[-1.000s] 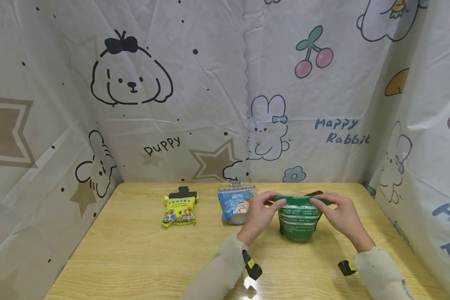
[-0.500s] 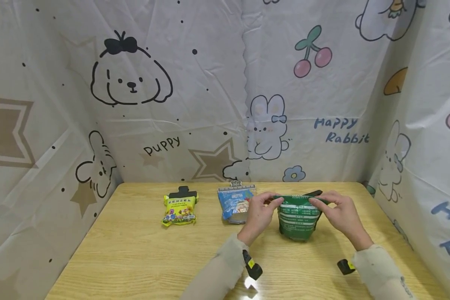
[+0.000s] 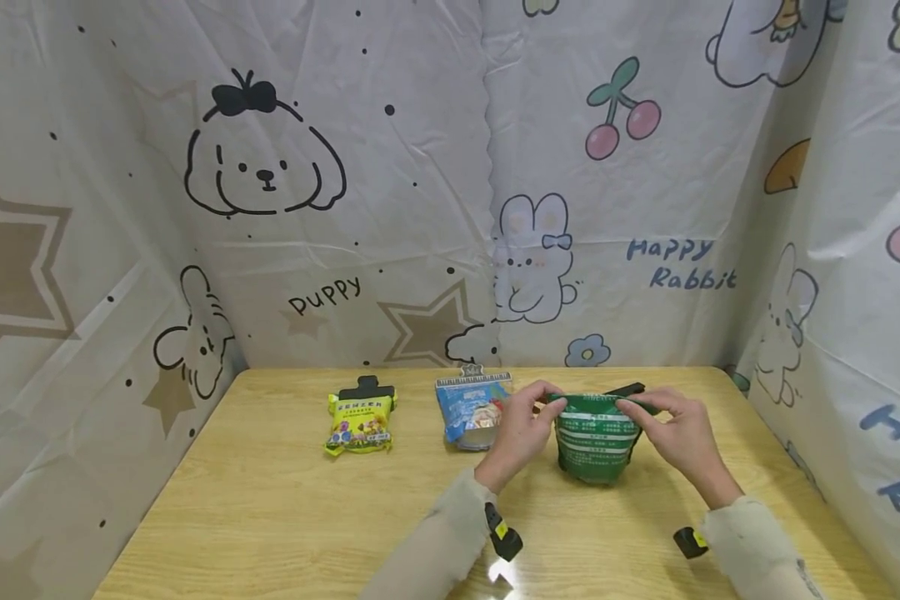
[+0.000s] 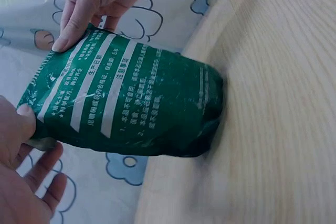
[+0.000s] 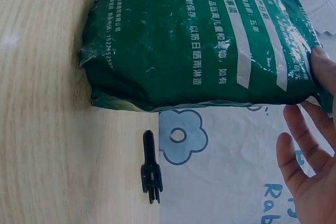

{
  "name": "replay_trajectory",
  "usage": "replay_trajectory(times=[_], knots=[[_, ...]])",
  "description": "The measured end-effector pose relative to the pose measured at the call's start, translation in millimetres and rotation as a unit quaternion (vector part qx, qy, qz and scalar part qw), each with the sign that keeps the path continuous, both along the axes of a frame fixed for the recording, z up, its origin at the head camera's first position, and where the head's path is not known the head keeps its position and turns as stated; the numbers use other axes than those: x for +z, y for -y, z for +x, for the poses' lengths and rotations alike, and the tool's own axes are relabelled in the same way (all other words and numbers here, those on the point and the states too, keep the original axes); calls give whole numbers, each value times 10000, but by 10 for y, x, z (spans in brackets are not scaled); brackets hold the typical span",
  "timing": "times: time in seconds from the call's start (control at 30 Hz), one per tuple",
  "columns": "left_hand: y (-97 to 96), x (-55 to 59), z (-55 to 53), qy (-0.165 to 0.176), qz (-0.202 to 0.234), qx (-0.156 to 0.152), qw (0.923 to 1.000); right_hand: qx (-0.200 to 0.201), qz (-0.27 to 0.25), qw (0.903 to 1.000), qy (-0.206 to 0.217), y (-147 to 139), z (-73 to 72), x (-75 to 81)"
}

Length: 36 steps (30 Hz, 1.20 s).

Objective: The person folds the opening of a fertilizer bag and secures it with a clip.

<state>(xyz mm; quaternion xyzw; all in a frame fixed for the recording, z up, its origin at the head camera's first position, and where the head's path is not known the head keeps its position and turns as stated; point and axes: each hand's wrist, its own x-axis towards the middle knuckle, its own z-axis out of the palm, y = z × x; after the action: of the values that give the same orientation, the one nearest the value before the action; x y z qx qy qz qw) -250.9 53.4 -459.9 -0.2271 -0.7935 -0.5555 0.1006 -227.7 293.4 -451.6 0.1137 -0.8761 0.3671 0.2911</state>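
Note:
A green plastic bag (image 3: 597, 446) with white stripes and printed text stands upright on the table, its top edge pulled flat between both hands. The left hand (image 3: 521, 433) pinches the top left corner between thumb and fingers. At the top right corner, the right hand (image 3: 678, 433) pinches the edge the same way. Behind the bag lies a black clip (image 5: 151, 174), plain in the right wrist view and partly hidden in the head view. In the left wrist view, the bag's printed side (image 4: 142, 98) faces the camera.
Left of the hands, a yellow bag (image 3: 360, 423) wears a black clip (image 3: 367, 386) on its top. Between it and the left hand sits a blue bag (image 3: 471, 412) with a ruler-marked clip (image 3: 472, 379). Patterned cloth (image 3: 420, 208) walls the wooden table (image 3: 285, 517) at back and sides.
The head view has tilted up slightly. Both hands keep their pinch on the green bag's top edge, with hardly any movement.

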Motion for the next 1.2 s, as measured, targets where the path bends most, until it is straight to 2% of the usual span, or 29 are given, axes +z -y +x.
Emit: replay_trajectory(times=[0.1,0.23,0.43,0.57,0.63,0.7,1.03,1.2], knots=[[0,26,-1,-475,-442,-55,9979,72,154,9998,-36,-9,8,15],[-17,65,-15,-1196,-985,47,9879,260,481,9980,-324,-11,-1,46],[-66,110,-15,-2097,-1638,389,9632,423,863,9944,-447,16,13,96],[-111,136,-5,-2586,-2117,661,9402,553,1035,9919,-477,62,17,126],[-132,149,-2,-2754,-2329,730,9298,598,1110,9906,-534,79,7,138],[-149,164,-1,-2857,-2451,743,9235,637,1188,9891,-589,94,4,155],[-218,194,-9,-3121,-2715,805,9069,765,1373,9845,-775,172,34,221],[-241,194,-15,-3334,-2798,889,8959,857,1506,9812,-850,199,18,225]])
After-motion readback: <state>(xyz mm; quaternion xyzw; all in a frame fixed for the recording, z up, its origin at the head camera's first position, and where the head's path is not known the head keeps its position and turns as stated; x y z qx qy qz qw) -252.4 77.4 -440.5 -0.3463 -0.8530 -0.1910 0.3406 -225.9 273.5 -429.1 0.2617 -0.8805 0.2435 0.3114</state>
